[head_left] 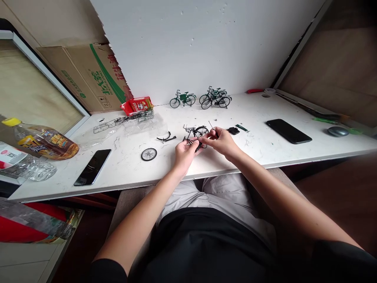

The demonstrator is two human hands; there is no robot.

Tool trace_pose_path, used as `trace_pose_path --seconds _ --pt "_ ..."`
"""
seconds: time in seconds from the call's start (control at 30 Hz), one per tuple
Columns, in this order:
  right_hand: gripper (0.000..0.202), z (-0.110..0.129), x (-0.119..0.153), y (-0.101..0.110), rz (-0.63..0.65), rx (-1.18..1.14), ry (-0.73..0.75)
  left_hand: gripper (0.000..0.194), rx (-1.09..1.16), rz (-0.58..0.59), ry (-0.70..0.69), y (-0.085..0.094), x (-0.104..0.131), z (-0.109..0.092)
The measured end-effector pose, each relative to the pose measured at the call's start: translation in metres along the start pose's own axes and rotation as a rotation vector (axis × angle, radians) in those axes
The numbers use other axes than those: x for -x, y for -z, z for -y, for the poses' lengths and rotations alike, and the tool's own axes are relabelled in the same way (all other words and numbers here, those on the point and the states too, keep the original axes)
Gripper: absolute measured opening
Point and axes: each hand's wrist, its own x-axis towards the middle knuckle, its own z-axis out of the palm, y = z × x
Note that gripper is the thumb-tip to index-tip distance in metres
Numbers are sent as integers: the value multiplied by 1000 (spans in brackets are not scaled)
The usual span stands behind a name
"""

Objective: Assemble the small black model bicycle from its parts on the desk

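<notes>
Just above the table's front edge, my left hand (186, 154) is closed on a black model bicycle (193, 142), thumb and fingers pinching its frame. A spoked rear wheel (202, 131) and thin handlebars rise past the fingers. My right hand (221, 140) is closed too, its fingertips at the bicycle close to the left thumb. A slim rod-like tool (211, 125) sticks up from its grip; the other end is hidden. On the table to the left lie a loose spoked wheel (149, 154) and a curved black part (166, 137).
Small model bicycles (183, 98) stand at the back wall. Right of my hands are a black piece (233, 130), a green strip (242, 127) and a phone (288, 131). Leftward lie another phone (93, 167), bottles (44, 139), a red packet (137, 105) and black part frames (132, 118).
</notes>
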Motion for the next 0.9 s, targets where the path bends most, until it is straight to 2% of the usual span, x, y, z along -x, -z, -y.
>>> trace_pose_path --seconds 0.23,0.47,0.9 --pt "72 1 -1 2 21 -28 5 23 -7 20 -6 1 0 2" --pt "77 2 -2 4 -18 40 -53 25 -7 28 -1 4 -4 4" --pt "74 -1 -5 8 -28 30 -68 27 35 55 28 3 0 0"
